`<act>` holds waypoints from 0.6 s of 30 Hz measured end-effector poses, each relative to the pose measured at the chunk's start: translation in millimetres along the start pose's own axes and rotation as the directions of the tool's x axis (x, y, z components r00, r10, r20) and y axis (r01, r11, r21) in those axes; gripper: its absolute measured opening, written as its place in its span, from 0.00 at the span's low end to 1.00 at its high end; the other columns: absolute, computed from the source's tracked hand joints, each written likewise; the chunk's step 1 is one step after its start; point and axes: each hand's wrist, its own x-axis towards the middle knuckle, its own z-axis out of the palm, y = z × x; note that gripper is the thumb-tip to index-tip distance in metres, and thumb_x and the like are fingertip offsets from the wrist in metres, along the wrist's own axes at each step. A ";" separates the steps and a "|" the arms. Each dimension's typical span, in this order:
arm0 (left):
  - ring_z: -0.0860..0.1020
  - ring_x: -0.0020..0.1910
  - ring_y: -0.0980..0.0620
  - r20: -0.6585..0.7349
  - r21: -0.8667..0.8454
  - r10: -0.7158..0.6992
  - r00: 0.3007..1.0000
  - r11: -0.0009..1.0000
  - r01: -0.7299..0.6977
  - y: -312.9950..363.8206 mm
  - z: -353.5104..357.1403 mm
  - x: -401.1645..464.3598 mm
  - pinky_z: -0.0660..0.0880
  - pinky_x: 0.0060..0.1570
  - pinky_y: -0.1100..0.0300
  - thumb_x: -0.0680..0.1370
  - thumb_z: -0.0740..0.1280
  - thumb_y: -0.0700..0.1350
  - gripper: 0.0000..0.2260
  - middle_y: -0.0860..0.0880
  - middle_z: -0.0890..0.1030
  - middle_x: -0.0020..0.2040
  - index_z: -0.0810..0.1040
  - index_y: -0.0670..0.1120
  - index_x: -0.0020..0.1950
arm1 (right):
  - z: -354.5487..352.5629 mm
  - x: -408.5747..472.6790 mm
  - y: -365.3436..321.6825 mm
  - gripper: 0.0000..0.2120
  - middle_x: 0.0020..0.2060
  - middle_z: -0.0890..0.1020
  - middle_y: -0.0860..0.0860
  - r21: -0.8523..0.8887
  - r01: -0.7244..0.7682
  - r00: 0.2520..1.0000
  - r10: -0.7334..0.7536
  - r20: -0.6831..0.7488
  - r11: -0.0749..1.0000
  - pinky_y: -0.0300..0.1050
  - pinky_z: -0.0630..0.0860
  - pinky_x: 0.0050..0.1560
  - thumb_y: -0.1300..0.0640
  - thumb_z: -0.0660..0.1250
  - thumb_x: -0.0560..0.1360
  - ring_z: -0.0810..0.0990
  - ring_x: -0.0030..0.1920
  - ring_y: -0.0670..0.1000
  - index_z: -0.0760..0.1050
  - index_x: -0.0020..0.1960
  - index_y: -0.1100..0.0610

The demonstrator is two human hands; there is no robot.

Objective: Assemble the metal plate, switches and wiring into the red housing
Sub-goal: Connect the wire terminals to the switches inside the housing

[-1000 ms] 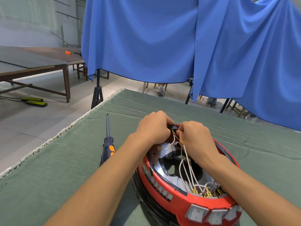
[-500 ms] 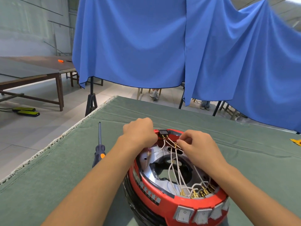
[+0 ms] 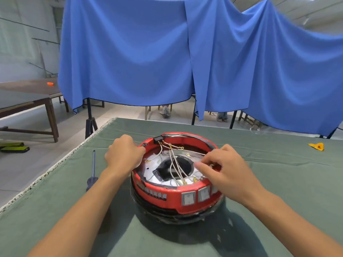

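One round red plastic housing [image 3: 167, 195] sits mid-table on green felt [image 3: 278, 201], two white rocker switches [image 3: 196, 197] on its near wall, shiny metal plate [image 3: 154, 175] inside. Left hand [image 3: 124, 154] grips the housing's left rim, fingers curled. Right hand [image 3: 224, 169] pinches thin white wires [image 3: 174, 167] over the right side; one dark-handled screwdriver [image 3: 92, 175] lies left.

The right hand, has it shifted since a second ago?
Yes. The right hand left the small black part on the round red plastic housing's far rim, moving toward its right side.
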 end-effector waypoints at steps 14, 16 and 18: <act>0.66 0.17 0.49 0.131 -0.409 -0.163 0.978 0.890 0.203 -9.6 16.2 2.4 0.67 0.22 0.63 0.73 0.69 0.44 0.17 0.51 0.66 0.16 0.67 0.46 0.26 | 15.0 -7.1 8.5 0.29 0.50 0.74 0.37 -0.241 0.078 0.987 -0.041 0.155 0.967 0.39 0.65 0.43 0.26 0.62 0.63 0.58 0.50 0.41 0.74 0.58 0.40; 0.70 0.21 0.49 0.188 -0.496 -0.149 0.971 0.839 0.225 -5.0 20.2 -5.4 0.72 0.23 0.60 0.75 0.67 0.46 0.10 0.48 0.74 0.24 0.73 0.44 0.37 | 15.9 -3.8 14.3 0.28 0.52 0.75 0.38 -0.232 0.001 0.992 0.028 0.123 0.973 0.40 0.68 0.45 0.28 0.64 0.65 0.62 0.54 0.43 0.75 0.59 0.40; 0.74 0.24 0.47 0.205 -0.532 -0.105 0.973 0.822 0.201 0.1 23.4 -14.7 0.74 0.23 0.58 0.77 0.66 0.47 0.07 0.46 0.78 0.35 0.74 0.45 0.43 | 17.4 0.6 18.9 0.27 0.53 0.74 0.39 -0.220 -0.082 0.989 0.106 0.098 0.972 0.42 0.68 0.46 0.30 0.66 0.66 0.62 0.57 0.45 0.76 0.60 0.41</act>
